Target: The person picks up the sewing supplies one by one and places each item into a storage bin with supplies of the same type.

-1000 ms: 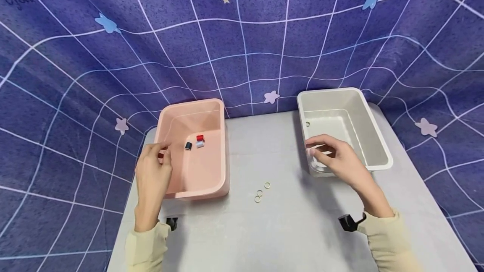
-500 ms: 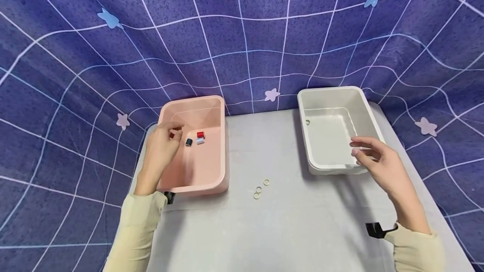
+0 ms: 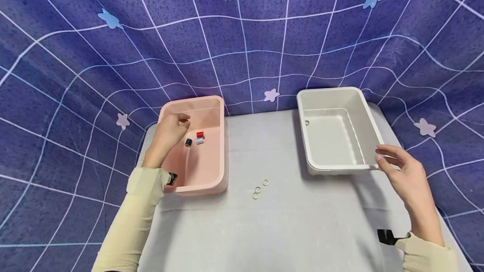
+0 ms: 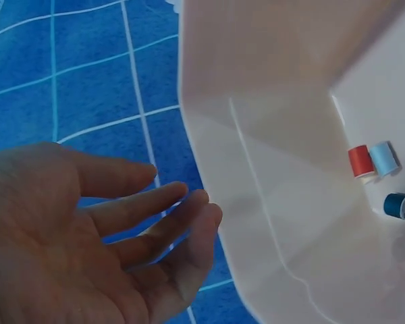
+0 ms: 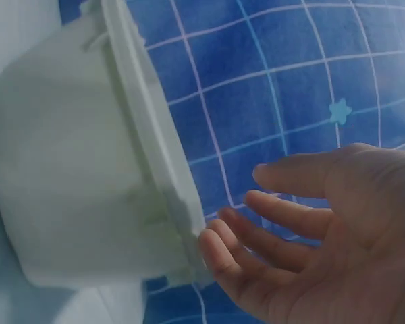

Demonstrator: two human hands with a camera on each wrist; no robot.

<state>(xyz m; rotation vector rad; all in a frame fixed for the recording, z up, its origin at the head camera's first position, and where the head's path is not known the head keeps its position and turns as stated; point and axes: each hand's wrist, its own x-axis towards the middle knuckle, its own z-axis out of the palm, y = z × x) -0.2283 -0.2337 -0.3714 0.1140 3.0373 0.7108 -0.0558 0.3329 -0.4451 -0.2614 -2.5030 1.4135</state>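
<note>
In the head view my left hand (image 3: 169, 132) hovers over the left part of the pink bin (image 3: 224, 150). The left wrist view shows its fingers (image 4: 138, 202) loosely bent, with nothing held. Lying on that bin's floor are a red thread spool (image 3: 200, 134), a light blue spool (image 3: 199, 141) and a dark teal spool (image 3: 188, 142). By the front right corner of the white bin (image 3: 336, 167) is my right hand (image 3: 410, 179), fingers relaxed and holding nothing. Its fingertips are close to the rim; whether they touch it I cannot tell. One small ring (image 3: 307, 123) lies inside the white bin.
Three small pale rings (image 3: 258, 189) lie on the grey-white table (image 3: 280, 230) between the bins, towards the front. A blue curtain (image 3: 242, 41) with a white grid and stars hangs behind and beside the table.
My right hand has moved right, from above the white bin's front left part to its front right corner. My left hand has moved slightly forward and right over the pink bin.
</note>
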